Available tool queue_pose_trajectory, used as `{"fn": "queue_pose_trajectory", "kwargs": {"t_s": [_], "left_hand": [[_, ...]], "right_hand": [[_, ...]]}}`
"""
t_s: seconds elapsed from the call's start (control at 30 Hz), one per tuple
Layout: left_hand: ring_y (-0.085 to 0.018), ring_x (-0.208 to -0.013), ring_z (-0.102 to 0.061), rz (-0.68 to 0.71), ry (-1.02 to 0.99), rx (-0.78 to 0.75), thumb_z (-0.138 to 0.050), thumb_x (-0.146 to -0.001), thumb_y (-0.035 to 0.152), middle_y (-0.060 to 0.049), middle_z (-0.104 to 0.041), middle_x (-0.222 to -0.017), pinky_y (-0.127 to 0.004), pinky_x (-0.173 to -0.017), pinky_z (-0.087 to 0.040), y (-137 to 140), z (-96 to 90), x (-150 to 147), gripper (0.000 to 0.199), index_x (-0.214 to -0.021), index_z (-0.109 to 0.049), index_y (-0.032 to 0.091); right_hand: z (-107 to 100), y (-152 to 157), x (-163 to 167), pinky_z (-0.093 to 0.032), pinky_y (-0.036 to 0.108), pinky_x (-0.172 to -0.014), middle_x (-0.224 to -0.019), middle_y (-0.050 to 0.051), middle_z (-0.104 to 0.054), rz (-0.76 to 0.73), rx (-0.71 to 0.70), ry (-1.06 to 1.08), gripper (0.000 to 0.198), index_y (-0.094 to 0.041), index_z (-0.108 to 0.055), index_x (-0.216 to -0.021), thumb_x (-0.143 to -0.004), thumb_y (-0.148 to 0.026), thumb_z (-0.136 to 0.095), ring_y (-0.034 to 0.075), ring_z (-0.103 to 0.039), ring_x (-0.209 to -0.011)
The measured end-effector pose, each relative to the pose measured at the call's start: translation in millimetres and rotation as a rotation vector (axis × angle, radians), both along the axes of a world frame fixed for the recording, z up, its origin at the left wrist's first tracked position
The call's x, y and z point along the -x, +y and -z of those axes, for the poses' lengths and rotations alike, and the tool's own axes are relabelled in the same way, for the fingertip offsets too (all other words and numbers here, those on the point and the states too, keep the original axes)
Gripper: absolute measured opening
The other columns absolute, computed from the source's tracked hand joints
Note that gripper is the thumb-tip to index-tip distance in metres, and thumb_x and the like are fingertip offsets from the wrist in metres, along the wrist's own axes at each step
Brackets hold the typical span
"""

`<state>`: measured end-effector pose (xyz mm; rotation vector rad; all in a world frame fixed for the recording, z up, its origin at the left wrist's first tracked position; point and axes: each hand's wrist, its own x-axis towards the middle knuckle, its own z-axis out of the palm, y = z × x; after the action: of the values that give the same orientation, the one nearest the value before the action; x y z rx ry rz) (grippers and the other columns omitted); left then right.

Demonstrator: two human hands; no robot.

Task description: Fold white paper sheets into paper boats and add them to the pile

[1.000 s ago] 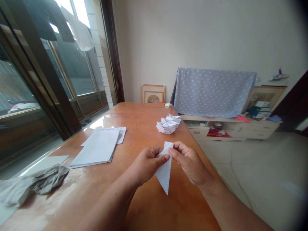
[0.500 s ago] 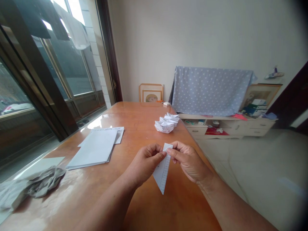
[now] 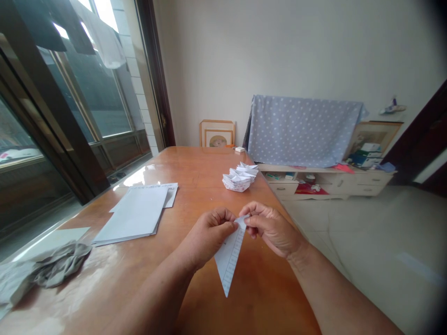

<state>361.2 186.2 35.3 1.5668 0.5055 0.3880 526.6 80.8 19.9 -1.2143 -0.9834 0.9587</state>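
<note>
A folded piece of paper [image 3: 229, 260], white with printed boxes along one edge, is pinched between both hands above the table. My left hand [image 3: 215, 231] grips its upper left side, thumb on top. At the top corner, my right hand [image 3: 270, 228] pinches the paper between thumb and fingers. The paper's long point hangs down toward me. Beyond the hands, a cluster of folded paper boats [image 3: 240, 177] sits nested together near the table's right edge.
A stack of white paper sheets [image 3: 134, 214] lies on the brown table [image 3: 195, 174] at left. Nearer is a crumpled grey cloth [image 3: 63, 263]. A small white box [image 3: 239, 149] stands at the far end. A low cabinet [image 3: 363, 184] is beyond the right edge.
The paper's lower point has swung down and to the left, and more of its printed face shows. My right fingers have shifted at the top corner. The view has moved slightly.
</note>
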Motion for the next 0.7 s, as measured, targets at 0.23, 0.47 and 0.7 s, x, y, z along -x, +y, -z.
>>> {"fn": "queue_pose_trajectory", "kwargs": {"t_s": [0.23, 0.47, 0.7], "left_hand": [[-0.008, -0.054, -0.041, -0.006, 0.043, -0.004, -0.068, -0.081, 0.040, 0.003, -0.050, -0.065, -0.020, -0.050, -0.026, 1, 0.9, 0, 0.025, -0.085, -0.061, 0.017], [-0.008, -0.053, -0.040, 0.042, 0.041, 0.147, -0.069, -0.079, 0.036, 0.004, -0.048, -0.064, -0.020, -0.050, -0.025, -1, 2.3, 0, 0.023, -0.086, -0.060, 0.016], [-0.010, -0.059, -0.041, 0.061, 0.025, 0.158, -0.064, -0.083, 0.037, 0.001, -0.049, -0.068, -0.022, -0.053, -0.028, 0, -0.8, 0, 0.023, -0.082, -0.062, 0.014]], "right_hand": [[6, 2, -6, -0.040, 0.025, -0.060, -0.069, -0.002, -0.060, 0.005, -0.010, -0.074, 0.006, -0.019, -0.066, -0.087, -0.082, -0.021, -0.062, 0.011, -0.052, -0.059], [4, 0, -12, -0.043, 0.026, -0.063, -0.064, -0.002, -0.061, -0.023, -0.011, -0.159, 0.008, -0.019, -0.068, -0.083, -0.080, -0.017, -0.060, 0.013, -0.055, -0.061], [5, -1, -14, -0.045, 0.028, -0.065, -0.065, -0.002, -0.062, -0.023, -0.034, -0.212, 0.009, -0.020, -0.068, -0.082, -0.080, -0.017, -0.060, 0.014, -0.057, -0.063]]}}
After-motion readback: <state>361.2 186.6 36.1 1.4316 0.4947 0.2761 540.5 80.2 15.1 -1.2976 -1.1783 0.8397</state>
